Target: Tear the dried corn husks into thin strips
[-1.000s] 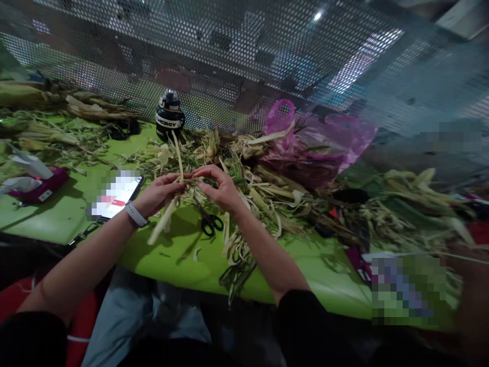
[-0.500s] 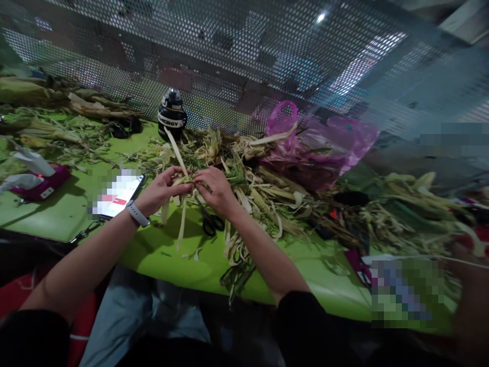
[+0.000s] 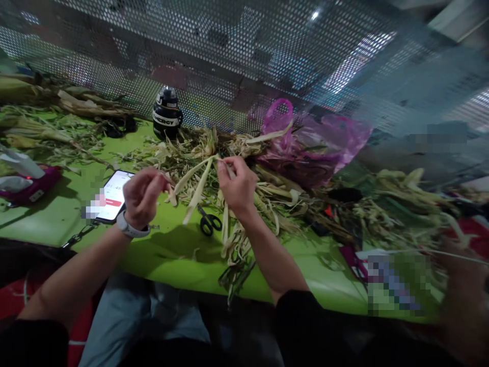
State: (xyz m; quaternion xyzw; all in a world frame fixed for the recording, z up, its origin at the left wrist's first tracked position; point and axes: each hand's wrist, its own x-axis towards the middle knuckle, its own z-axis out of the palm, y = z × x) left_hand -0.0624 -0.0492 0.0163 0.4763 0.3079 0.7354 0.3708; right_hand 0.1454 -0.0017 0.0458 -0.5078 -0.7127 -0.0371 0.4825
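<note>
My right hand [image 3: 239,186] pinches pale, dried corn husk strips [image 3: 198,189] at their joined upper end. The strips fan down to the left over the green tabletop [image 3: 168,252]. My left hand [image 3: 143,196], with a light watch band at the wrist, is apart from the right one. Its fingers are curled together in a pinch; whatever is between the fingertips is too small to make out. Black-handled scissors [image 3: 210,223] lie below the strips, their blades partly covered. A heap of loose husk pieces [image 3: 263,196] spreads behind and right of my right hand.
A lit phone [image 3: 118,189] lies left of my left hand. Behind stand a black bottle [image 3: 167,114] and a pink plastic bag [image 3: 317,153], before a perforated metal screen [image 3: 237,61]. More husks [image 3: 34,125] lie far left. Another person's arm [image 3: 464,290] shows at right.
My hands, together on the husk strips before, have parted. The left has drawn back left and turned; the right has moved slightly up and right with the strips.
</note>
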